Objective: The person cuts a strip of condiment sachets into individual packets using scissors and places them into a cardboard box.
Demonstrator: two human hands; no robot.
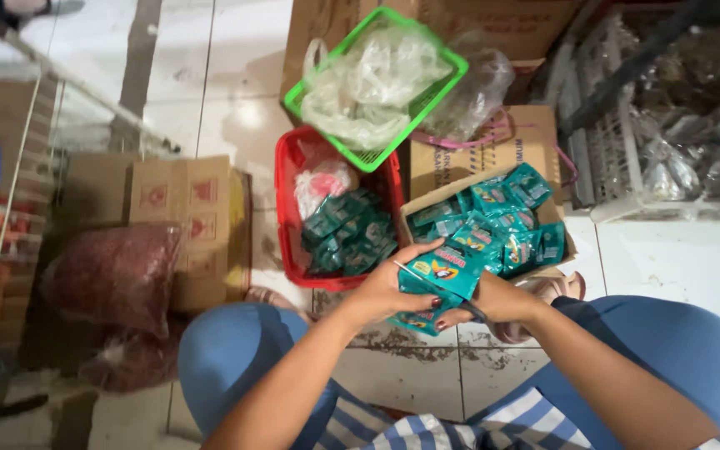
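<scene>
We have both hands meeting over the lap, just in front of the knees, on a strip of teal sachets (439, 279). Left hand (385, 292) is closed around the strip from the left and underneath, thumb on top near the upper sachet; right hand (493, 302) is closed too, fingers curled onto the strip's lower right part, red-nailed fingertips (442, 323) showing under it. A thin dark tool, likely scissors (427, 279), lies across the top sachet; the handle end is hidden, and which hand works it we can't tell. Key relation: the strip sits between the two hands, touching both, so neither is nearer; left hand carries more of it. Long axis runs roughly from upper right, toward the box, down to lower left, toward the left knee; top sachet faces up at the camera, lower sachets hang below the hands. The blade crosses that axis at a slant. Just beyond the hands: an open cardboard box (414, 212) full of the same teal sachets on the right, a red basket (287, 217) holding more of them on the left, near each other. A green basket (452, 62) with clear plastic bags rests tilted above both, well apart from the hands
</scene>
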